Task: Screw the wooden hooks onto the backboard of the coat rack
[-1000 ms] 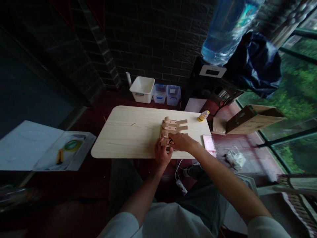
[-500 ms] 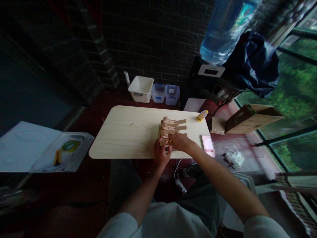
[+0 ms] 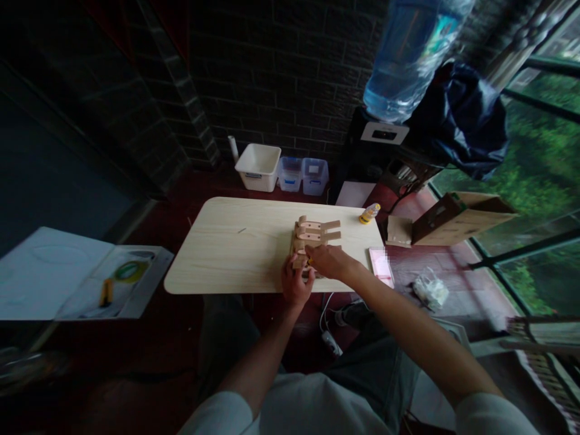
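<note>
By the near edge of the table [image 3: 226,254], the wooden piece [image 3: 313,236] extends away from both hands, strips running along that edge; the left hand [image 3: 296,288] grips its near-left corner, the right hand [image 3: 333,261] pinches a small yellow object [image 3: 310,261].

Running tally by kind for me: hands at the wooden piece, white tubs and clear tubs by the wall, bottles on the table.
Hands at the wooden piece: 2 (left hand, right hand)
White tub: 1
Clear tubs: 2
Yellow-based bottle on the table: 1
Total: 6
</note>
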`<state>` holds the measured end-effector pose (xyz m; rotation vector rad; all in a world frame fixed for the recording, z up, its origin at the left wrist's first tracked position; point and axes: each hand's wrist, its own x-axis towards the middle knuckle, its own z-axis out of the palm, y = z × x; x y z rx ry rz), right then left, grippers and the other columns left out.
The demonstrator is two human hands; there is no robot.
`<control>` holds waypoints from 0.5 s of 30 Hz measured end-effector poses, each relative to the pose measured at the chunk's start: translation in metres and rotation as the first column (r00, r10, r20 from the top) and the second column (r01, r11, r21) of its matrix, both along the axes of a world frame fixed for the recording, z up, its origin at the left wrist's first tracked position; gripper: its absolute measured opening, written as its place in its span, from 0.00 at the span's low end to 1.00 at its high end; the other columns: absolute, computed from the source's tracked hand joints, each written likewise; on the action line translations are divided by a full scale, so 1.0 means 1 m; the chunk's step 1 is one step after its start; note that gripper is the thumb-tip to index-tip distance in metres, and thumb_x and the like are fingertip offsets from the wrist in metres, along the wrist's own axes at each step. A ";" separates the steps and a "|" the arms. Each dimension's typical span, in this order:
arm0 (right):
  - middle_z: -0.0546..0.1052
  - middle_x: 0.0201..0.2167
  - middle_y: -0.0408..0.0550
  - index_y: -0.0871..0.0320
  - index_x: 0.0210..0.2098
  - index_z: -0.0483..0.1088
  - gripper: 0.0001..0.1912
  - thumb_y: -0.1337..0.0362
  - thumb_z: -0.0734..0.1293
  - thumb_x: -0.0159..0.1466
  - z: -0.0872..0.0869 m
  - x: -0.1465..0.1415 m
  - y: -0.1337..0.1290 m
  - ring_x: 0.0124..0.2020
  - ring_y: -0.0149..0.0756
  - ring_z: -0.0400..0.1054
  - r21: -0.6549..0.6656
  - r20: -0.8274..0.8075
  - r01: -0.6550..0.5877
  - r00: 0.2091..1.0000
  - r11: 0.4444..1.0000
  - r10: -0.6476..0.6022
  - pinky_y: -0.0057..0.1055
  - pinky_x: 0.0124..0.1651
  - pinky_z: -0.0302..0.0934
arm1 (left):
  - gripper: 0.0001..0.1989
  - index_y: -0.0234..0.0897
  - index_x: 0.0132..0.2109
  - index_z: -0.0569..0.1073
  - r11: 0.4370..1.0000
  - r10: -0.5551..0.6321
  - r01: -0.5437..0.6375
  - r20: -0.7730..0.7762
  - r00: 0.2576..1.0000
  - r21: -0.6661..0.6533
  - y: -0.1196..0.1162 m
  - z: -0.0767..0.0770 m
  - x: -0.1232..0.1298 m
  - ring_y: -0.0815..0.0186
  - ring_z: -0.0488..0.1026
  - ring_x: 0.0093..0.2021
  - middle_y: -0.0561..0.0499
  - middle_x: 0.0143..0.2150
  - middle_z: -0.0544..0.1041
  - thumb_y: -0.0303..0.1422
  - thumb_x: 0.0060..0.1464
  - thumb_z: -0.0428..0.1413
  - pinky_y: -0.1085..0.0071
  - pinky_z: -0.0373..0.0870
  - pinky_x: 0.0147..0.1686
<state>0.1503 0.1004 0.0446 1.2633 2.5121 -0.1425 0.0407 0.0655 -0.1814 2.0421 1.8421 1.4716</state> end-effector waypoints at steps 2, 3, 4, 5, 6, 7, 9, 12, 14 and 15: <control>0.79 0.45 0.67 0.65 0.56 0.62 0.15 0.67 0.59 0.71 -0.004 -0.002 0.001 0.46 0.49 0.77 0.019 0.017 -0.005 1.000 1.000 0.004 0.38 0.43 0.72 | 0.18 0.40 0.55 0.73 1.000 0.005 -0.005 0.004 1.000 -0.003 0.000 -0.002 0.000 0.49 0.61 0.67 0.38 0.64 0.67 0.34 0.57 0.59 0.50 0.66 0.60; 0.79 0.45 0.67 0.65 0.56 0.62 0.15 0.66 0.59 0.71 -0.006 -0.002 0.001 0.46 0.49 0.77 0.020 0.010 0.004 1.000 1.000 -0.004 0.38 0.43 0.72 | 0.18 0.40 0.55 0.73 1.000 0.003 -0.003 0.004 1.000 -0.003 0.001 -0.002 0.000 0.49 0.61 0.67 0.38 0.64 0.68 0.34 0.57 0.59 0.50 0.65 0.61; 0.79 0.45 0.67 0.65 0.56 0.62 0.15 0.65 0.59 0.72 -0.008 -0.002 0.002 0.46 0.49 0.77 0.015 -0.004 0.015 1.000 1.000 -0.015 0.39 0.43 0.72 | 0.19 0.40 0.55 0.73 1.000 -0.001 0.001 0.006 1.000 -0.002 0.001 -0.003 0.000 0.49 0.61 0.67 0.38 0.64 0.68 0.34 0.57 0.59 0.49 0.65 0.61; 0.79 0.45 0.66 0.65 0.55 0.62 0.16 0.63 0.59 0.72 -0.009 -0.002 0.003 0.46 0.49 0.77 0.007 -0.021 0.031 0.999 0.999 -0.031 0.39 0.43 0.72 | 0.19 0.40 0.55 0.73 1.000 -0.007 0.007 0.006 1.000 0.000 0.001 -0.004 0.000 0.50 0.61 0.67 0.38 0.64 0.68 0.34 0.57 0.59 0.49 0.65 0.61; 0.79 0.45 0.66 0.65 0.55 0.62 0.16 0.61 0.59 0.72 -0.010 -0.002 0.004 0.46 0.49 0.77 0.000 -0.035 0.054 0.998 0.999 -0.054 0.39 0.43 0.72 | 0.19 0.41 0.55 0.73 1.000 -0.011 0.011 0.006 1.000 0.001 0.001 -0.005 0.000 0.50 0.61 0.68 0.39 0.64 0.68 0.34 0.57 0.59 0.49 0.65 0.61; 0.79 0.45 0.66 0.65 0.55 0.62 0.17 0.60 0.59 0.72 -0.010 -0.001 0.005 0.46 0.50 0.77 -0.008 -0.043 0.076 0.996 0.997 -0.076 0.39 0.43 0.72 | 0.19 0.41 0.55 0.73 1.000 -0.013 0.013 0.005 1.000 0.001 0.001 -0.005 0.000 0.50 0.61 0.68 0.39 0.64 0.68 0.34 0.57 0.59 0.49 0.65 0.62; 0.78 0.46 0.66 0.65 0.56 0.62 0.18 0.59 0.60 0.72 -0.010 0.000 0.005 0.47 0.50 0.77 -0.016 -0.041 0.109 0.993 0.994 -0.109 0.39 0.43 0.72 | 0.19 0.41 0.56 0.73 1.000 -0.009 0.009 0.004 1.000 0.000 0.001 -0.006 0.000 0.49 0.61 0.68 0.39 0.64 0.67 0.34 0.56 0.59 0.49 0.64 0.62; 0.78 0.48 0.68 0.64 0.58 0.61 0.19 0.59 0.60 0.72 -0.009 0.000 0.004 0.47 0.51 0.77 -0.014 -0.014 0.111 0.994 0.994 -0.111 0.40 0.44 0.72 | 0.19 0.40 0.55 0.73 1.000 -0.004 0.004 0.006 1.000 0.006 0.001 -0.005 -0.001 0.49 0.60 0.68 0.39 0.64 0.67 0.35 0.56 0.59 0.49 0.65 0.61; 0.77 0.48 0.68 0.64 0.58 0.60 0.19 0.59 0.60 0.72 -0.005 0.000 0.003 0.48 0.50 0.77 -0.018 -0.003 0.094 0.996 0.995 -0.094 0.39 0.44 0.71 | 0.19 0.40 0.55 0.73 1.000 -0.011 0.011 0.006 1.000 0.013 0.001 -0.005 -0.001 0.49 0.61 0.68 0.38 0.64 0.67 0.34 0.56 0.59 0.49 0.65 0.61; 0.78 0.48 0.68 0.64 0.58 0.60 0.19 0.60 0.60 0.72 -0.003 0.001 0.003 0.48 0.50 0.77 -0.028 -0.003 0.084 0.996 0.996 -0.084 0.39 0.45 0.71 | 0.19 0.40 0.55 0.73 1.000 -0.014 0.014 0.005 1.000 0.015 0.001 -0.004 -0.001 0.49 0.61 0.68 0.38 0.64 0.67 0.34 0.56 0.59 0.49 0.65 0.61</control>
